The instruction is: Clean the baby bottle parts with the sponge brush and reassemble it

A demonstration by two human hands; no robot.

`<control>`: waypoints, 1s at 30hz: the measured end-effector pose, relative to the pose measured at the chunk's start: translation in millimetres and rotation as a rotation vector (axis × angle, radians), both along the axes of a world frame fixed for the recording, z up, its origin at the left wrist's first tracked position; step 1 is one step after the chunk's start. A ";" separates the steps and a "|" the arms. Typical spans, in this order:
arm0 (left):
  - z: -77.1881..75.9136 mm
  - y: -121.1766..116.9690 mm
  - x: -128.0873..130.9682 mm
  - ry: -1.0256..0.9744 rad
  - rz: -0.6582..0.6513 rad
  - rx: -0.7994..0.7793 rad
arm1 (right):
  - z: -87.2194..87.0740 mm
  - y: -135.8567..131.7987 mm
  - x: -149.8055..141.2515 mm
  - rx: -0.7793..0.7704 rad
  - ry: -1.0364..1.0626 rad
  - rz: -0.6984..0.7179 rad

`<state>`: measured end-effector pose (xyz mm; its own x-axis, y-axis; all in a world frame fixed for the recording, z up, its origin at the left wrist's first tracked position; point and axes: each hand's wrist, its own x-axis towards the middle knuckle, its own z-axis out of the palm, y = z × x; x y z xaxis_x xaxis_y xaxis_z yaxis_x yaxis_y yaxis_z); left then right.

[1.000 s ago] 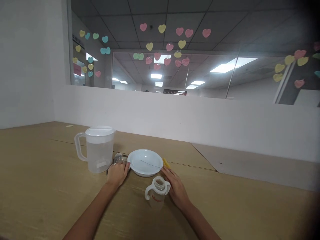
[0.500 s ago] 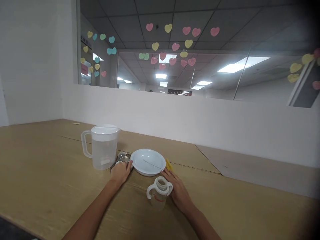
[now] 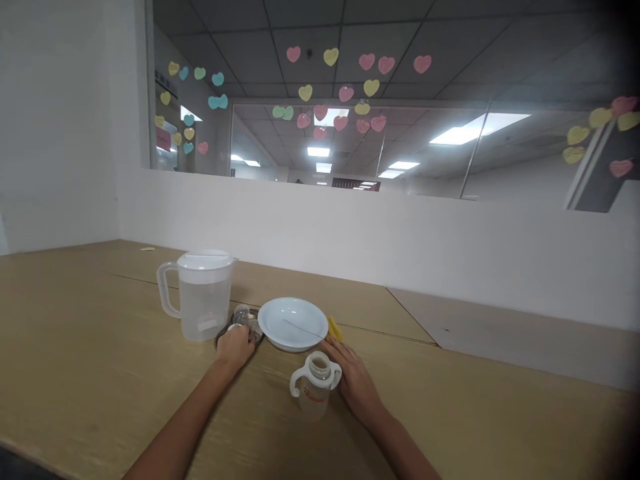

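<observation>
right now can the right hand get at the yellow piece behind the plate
Probably yes. The right hand lies close to the yellow piece, with nothing seeming to stand between them. The white plate is beside that path, and the two-handled bottle sits on the hand's other side.

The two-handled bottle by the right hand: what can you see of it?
The two-handled bottle is a translucent plastic baby bottle with red lettering and a curved white handle on each side of its neck. Its top looks open, no cap showing. It stands upright on the wooden table, just in front of a white plate, beside the right hand, which may be touching one handle.
</observation>
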<state>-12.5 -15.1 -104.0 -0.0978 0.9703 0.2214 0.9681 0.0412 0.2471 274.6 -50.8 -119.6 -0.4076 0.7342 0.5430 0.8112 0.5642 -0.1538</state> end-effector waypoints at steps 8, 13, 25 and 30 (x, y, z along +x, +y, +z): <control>24.7 -9.4 -4.6 0.074 0.046 0.181 | 0.5 -3.3 -0.5 0.022 0.152 0.006; 55.5 -13.1 -7.8 -0.037 0.014 0.398 | 26.6 -1.2 -5.4 -0.089 0.317 -0.096; 36.3 6.3 38.9 -0.483 -0.407 0.410 | 58.7 44.9 -51.7 -0.281 0.374 -0.123; 12.9 2.6 41.9 -0.455 -0.377 0.413 | 66.5 63.6 -68.8 -0.350 0.484 -0.051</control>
